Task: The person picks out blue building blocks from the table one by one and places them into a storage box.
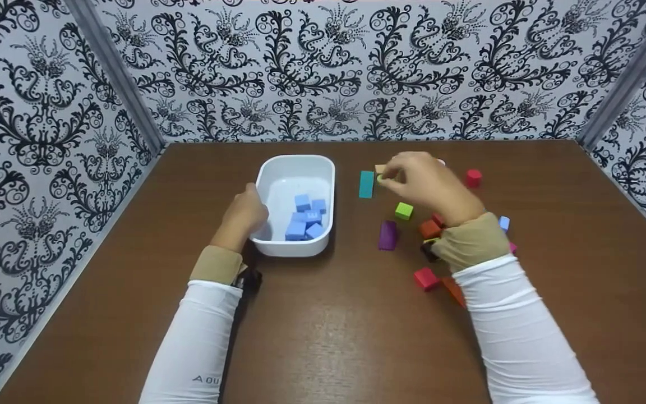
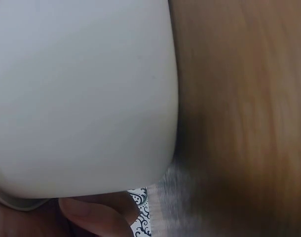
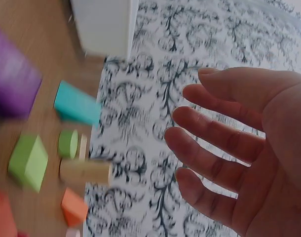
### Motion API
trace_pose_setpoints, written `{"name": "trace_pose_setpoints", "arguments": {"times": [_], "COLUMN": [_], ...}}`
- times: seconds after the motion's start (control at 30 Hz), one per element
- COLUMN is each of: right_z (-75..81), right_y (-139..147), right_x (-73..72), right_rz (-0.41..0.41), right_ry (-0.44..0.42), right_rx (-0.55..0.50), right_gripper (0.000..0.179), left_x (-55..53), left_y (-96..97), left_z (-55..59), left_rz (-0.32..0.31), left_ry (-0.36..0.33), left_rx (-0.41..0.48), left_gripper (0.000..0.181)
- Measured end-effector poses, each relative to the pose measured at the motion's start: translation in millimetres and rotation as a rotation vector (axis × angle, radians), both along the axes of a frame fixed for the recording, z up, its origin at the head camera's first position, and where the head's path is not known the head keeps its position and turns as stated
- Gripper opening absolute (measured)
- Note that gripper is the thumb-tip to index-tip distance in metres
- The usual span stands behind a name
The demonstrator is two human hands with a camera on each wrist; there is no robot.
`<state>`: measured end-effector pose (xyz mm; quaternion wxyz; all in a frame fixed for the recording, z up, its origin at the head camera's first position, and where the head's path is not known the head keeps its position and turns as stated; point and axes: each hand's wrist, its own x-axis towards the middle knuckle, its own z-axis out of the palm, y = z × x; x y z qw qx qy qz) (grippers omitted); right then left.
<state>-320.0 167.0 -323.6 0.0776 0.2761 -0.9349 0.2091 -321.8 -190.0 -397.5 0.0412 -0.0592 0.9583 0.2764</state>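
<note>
My left hand [image 1: 244, 212] grips the left rim of a white plastic tub [image 1: 292, 250], its thumb [image 2: 91, 215] showing against the tub in the left wrist view. Several light blue blocks [image 1: 296, 229] lie inside, towards the tub's near end. Over the toy blocks on the right, my right hand [image 1: 427, 175] is raised with loosely bent fingers and nothing in them. Below it in the right wrist view are a pale wooden cylinder [image 3: 86, 171], a green disc [image 3: 68, 143] and a lime green block [image 3: 29, 163]. A teal block [image 1: 366, 184] stands between this hand and the tub.
A purple block [image 1: 388, 235], a red block [image 1: 426, 279] and orange-red blocks [image 1: 430, 229] lie scattered nearer me. Farther right are a red cylinder [image 1: 473, 178] and a blue block [image 1: 504, 223]. Patterned walls [image 1: 323, 67] enclose the brown table [image 1: 323, 348].
</note>
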Motion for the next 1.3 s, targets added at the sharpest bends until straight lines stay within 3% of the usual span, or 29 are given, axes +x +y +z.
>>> {"name": "trace_pose_setpoints", "arguments": {"times": [0.3,0.57,0.8,1.03,1.3], "right_z": [6.4,11.3,3.2,-10.5,-20.0], "right_y": [56.8,114.5,154.2,168.4,169.7], "right_x": [2.6,4.8,4.8,4.5,1.6], "right_rz": [-0.072,-0.17,-0.263,-0.297,-0.31], "right_ry": [-0.091,-0.308,-0.456,-0.631,-0.7], "right_rx": [0.062,0.127,0.15,0.18,0.163], "right_gripper": [0.026,0.044,0.055,0.045,0.034], "left_x": [-0.2,-0.7,-0.2,0.5,1.2], "left_y": [-0.7,-1.5,-3.1,-2.5,-1.8], "left_z": [1.0,1.5,0.9,2.8,3.0], "left_rz": [0.013,0.015,0.002,0.001,0.008], "left_ry": [-0.019,-0.025,-0.016,-0.024,-0.025], "left_rx": [0.01,0.017,0.005,-0.001,0.012], "left_gripper": [0.065,0.065,0.063,0.063,0.065]}}
